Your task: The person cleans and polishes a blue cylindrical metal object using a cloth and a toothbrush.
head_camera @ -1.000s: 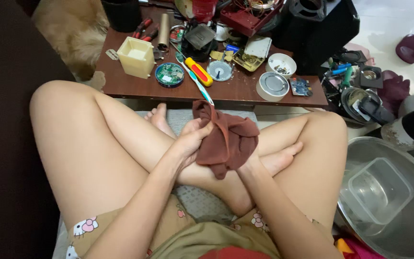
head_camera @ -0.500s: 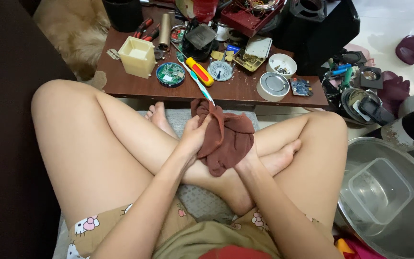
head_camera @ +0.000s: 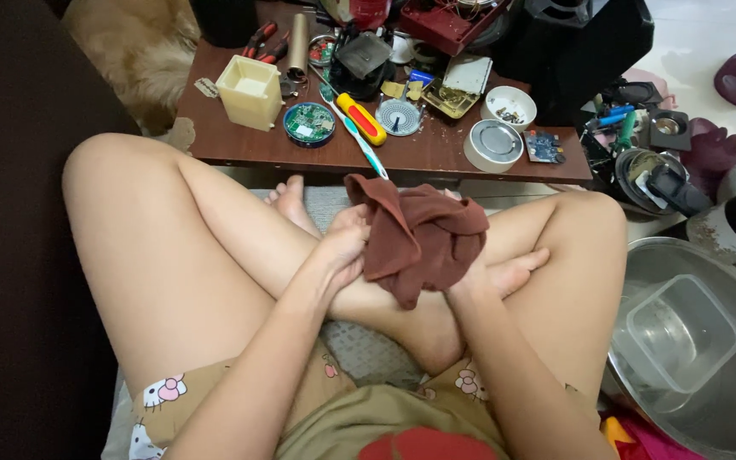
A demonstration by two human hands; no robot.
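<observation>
Here, the person sits cross-legged and holds a dark brown cloth above the crossed ankles, in the middle of the scene. The left hand is closed on the left edge of the cloth, with the fingers bent around the fabric. The right hand is mostly hidden under the cloth on the right side; its grip looks closed on the fabric, but the fingers cannot be seen. The cloth is bunched and folded, and one corner hangs down between the two hands.

Beyond the knees, on the far side, stands a low brown worktop full of small things. On it are a cream square box at the left, a round green circuit board, a yellow and red screwdriver and a grey round tin. At the near right, a clear plastic container lies inside a large metal bowl.
</observation>
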